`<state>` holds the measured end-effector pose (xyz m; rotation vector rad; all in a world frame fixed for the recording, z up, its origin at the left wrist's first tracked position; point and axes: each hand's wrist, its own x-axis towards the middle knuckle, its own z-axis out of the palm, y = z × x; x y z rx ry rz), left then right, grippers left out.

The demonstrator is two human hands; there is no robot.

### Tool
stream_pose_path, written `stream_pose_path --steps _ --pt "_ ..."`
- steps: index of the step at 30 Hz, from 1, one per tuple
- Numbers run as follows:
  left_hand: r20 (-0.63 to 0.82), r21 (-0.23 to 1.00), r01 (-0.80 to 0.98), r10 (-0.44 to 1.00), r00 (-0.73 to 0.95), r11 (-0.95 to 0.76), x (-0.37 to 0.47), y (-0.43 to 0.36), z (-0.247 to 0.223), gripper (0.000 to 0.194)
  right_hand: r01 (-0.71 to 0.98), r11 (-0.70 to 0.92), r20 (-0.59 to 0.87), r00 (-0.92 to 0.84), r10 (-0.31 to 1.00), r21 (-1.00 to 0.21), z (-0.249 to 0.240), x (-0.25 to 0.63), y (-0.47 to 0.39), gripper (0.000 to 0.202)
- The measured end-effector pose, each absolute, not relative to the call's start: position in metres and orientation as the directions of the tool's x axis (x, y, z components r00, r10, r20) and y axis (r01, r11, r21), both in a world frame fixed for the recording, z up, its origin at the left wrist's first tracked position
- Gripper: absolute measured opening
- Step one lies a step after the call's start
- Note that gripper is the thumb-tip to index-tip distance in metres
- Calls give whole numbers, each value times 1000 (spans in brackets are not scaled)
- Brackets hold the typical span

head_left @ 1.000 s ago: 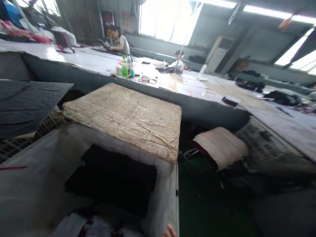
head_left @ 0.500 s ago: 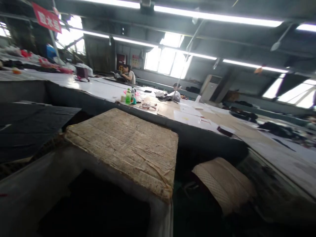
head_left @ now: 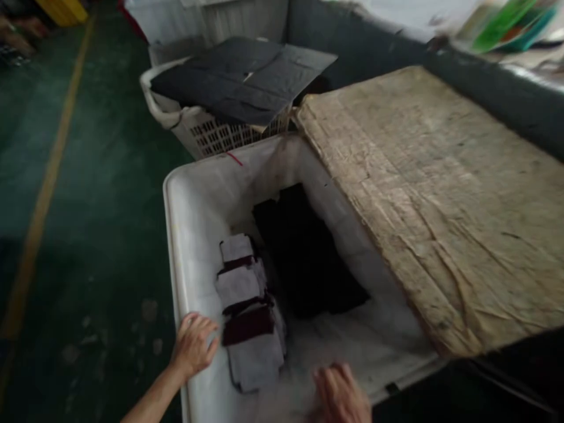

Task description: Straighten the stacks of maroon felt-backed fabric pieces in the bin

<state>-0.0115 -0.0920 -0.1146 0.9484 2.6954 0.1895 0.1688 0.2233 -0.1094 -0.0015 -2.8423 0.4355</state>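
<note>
Left hand point(head_left: 194, 345) draped open over bin point(head_left: 173, 235) rim, gripping nothing. Right hand point(head_left: 341, 396) blurred inside bin; finger state indeterminable. Swatches point(head_left: 249, 314) stacked loose at left wall. Risk: stack toppling if knocked; board point(head_left: 436, 194) overhanging, liable to slip inward.

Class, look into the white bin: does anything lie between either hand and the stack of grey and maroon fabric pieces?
Nothing visible does. The left hand rests on the white bin rim just beside the stack of fabric pieces; the blurred right hand is inside the bin, bare lining between.
</note>
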Motion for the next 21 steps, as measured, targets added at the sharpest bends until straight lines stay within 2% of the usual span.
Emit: stream_pose_path --steps 3,7,12,17,21 --pt "-298 208 563 600 -743 800 -15 -87 -114 12 -10 962 205 -978 47 -272 -117 162 287 28" --pt "-339 207 551 588 -735 808 -16 -84 -108 13 -26 965 141 -990 11 -261 -125 158 335 46" --pt "-355 189 554 582 -731 811 -15 -85 -108 13 66 968 63 -995 83 -242 -131 165 331 42" --pt "-368 155 580 592 -717 800 -17 -91 -106 15 151 949 19 -987 162 -277 -134 165 325 39" --pt "-274 198 631 661 -699 750 -15 -86 -96 18 191 947 65 -975 214 -257 -124 168 319 35"
